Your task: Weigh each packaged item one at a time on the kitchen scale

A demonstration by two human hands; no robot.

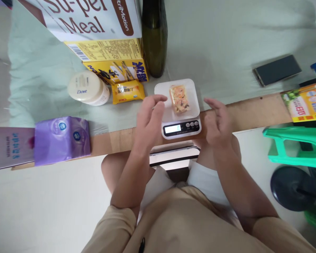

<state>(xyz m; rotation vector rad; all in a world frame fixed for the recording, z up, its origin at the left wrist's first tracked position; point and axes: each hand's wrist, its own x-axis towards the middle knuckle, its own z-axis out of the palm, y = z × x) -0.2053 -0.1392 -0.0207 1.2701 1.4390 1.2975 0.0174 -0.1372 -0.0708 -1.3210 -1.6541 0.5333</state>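
The small orange snack packet (178, 99) lay on the white digital kitchen scale (192, 105), display lit. Left hand (148, 117) and right hand (219, 121) hovered alongside, fingers loosely spread, holding nothing; placing looked done, reading left.

We look steeply down from head height — close over our own lap and the pale cloth-covered table (226, 42).
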